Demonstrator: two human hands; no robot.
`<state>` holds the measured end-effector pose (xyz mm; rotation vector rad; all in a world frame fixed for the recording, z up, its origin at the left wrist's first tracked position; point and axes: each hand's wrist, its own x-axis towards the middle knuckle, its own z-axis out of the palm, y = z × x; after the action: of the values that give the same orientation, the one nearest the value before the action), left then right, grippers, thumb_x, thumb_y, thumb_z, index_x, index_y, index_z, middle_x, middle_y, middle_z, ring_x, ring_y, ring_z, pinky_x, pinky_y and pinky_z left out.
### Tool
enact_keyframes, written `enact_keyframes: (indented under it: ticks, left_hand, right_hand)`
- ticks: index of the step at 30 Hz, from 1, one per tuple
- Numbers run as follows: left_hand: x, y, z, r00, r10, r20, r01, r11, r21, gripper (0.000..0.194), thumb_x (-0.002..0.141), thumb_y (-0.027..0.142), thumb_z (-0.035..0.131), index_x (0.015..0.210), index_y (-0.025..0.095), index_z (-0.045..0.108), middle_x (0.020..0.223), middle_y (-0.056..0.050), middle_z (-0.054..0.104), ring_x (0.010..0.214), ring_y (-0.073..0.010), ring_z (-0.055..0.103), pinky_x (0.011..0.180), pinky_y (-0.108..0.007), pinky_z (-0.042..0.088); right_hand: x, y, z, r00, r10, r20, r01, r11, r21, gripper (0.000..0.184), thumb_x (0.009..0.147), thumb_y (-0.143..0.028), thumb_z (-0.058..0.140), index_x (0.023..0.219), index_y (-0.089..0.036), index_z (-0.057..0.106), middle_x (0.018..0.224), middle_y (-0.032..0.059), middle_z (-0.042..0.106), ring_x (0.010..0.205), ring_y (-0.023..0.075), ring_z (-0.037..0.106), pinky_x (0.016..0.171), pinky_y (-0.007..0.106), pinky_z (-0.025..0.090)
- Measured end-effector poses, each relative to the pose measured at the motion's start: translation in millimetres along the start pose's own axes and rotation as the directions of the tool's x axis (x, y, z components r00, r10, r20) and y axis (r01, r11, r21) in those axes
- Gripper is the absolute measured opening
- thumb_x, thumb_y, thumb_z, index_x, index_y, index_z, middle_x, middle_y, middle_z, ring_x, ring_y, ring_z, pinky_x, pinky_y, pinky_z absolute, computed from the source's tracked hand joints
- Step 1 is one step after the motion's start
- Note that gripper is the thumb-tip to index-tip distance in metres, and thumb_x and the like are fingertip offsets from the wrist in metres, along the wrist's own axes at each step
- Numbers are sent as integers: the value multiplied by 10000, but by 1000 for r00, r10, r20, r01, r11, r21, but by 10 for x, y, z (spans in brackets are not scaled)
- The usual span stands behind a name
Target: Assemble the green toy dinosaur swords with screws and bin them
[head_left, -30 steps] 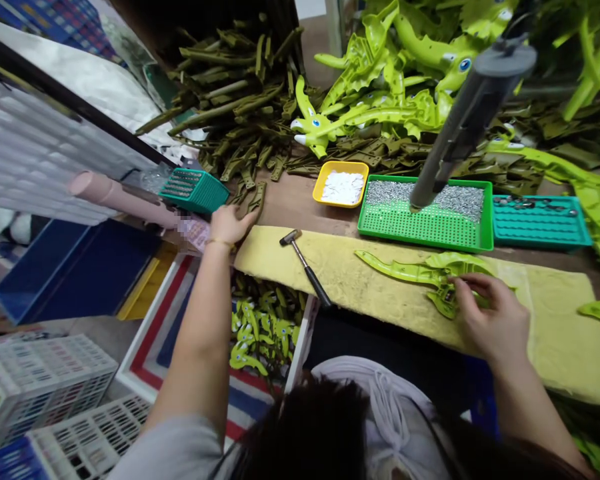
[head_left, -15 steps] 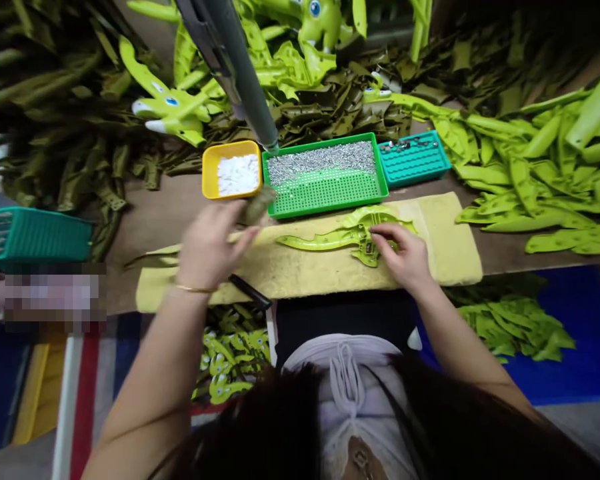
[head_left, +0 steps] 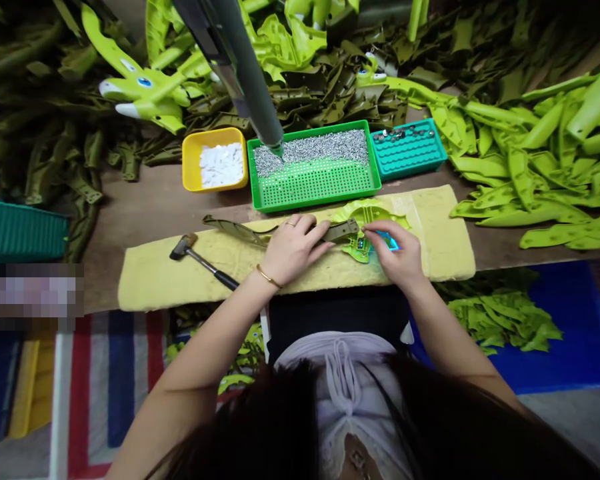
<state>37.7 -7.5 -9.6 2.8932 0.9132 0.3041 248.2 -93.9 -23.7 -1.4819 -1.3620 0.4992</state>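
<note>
My left hand (head_left: 296, 248) is closed on a long olive-brown plastic part (head_left: 341, 231) and holds it over a lime-green plastic shell (head_left: 377, 212) on the yellow cloth pad (head_left: 150, 277). The brown part's right end lies against the shell's middle. My right hand (head_left: 397, 250) pinches at the shell just right of that end; what its fingertips hold, if anything, is hidden. A blue glow shows beneath the right fingers, beside a small dark insert in the shell. On the pad's left lies a hammer (head_left: 203, 262) with a black handle.
Behind the pad stand a yellow tray of white pieces (head_left: 187, 163), a green tray of screws (head_left: 315, 198) and a teal tray (head_left: 410, 163). An electric screwdriver (head_left: 250, 93) hangs above the screws. Lime-green parts (head_left: 520, 167) pile up at right, brown parts (head_left: 325, 93) at the back.
My left hand has moved right, bringing the brown part onto the lime-green shell. The hammer now shows fully. A blue glow has appeared under my right hand, which stays at the shell.
</note>
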Motion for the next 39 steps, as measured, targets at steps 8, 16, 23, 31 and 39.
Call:
enact_keyframes:
  ticks: [8, 16, 23, 31, 39]
  left_hand:
    - [-25, -27, 60, 1000, -10, -3, 10, 1000, -25, 479, 964, 464, 400, 1268, 142, 582, 1061, -145, 616, 915, -261, 535, 809, -396, 480]
    - [31, -73, -22, 1000, 18, 24, -16, 999, -48, 494, 956, 446, 439, 1318, 134, 561, 1163, -171, 621, 1032, -290, 537, 862, -433, 483]
    - [59, -73, 4, 998, 16, 53, -10, 994, -112, 420, 971, 379, 431, 1321, 196, 574, 1273, -120, 623, 1074, -284, 519, 888, -451, 453]
    - [141, -91, -128, 980, 110, 166, -78, 980, -184, 432, 978, 332, 405, 1355, 168, 538, 1276, -113, 632, 1042, -266, 508, 905, -436, 434]
    - [238, -221, -124, 965, 206, 163, -163, 956, -246, 429, 970, 383, 421, 1329, 196, 563, 1321, -125, 596, 1033, -253, 528, 927, -433, 424]
  right_hand:
    - [3, -14, -36, 994, 75, 82, -83, 992, 98, 214, 851, -322, 635, 1049, -243, 640, 967, 30, 737, 847, 155, 700, 788, 329, 576]
    - [410, 66, -86, 910, -76, 407, 220, 921, -321, 244, 846, -382, 648, 1062, -290, 716, 1222, 38, 689, 1199, 263, 582, 1137, 581, 308]
    - [480, 193, -62, 885, -97, 454, 235, 937, -258, 279, 833, -392, 659, 1068, -262, 734, 1228, 69, 680, 1175, 256, 578, 1033, 495, 459]
    - [476, 212, -77, 888, -92, 450, 229, 938, -259, 292, 820, -394, 672, 1074, -263, 730, 1228, 66, 682, 1162, 252, 586, 1016, 500, 478]
    - [488, 237, -83, 888, -86, 451, 215, 946, -244, 282, 804, -367, 697, 1067, -272, 735, 1220, 69, 688, 1157, 251, 604, 1026, 521, 482]
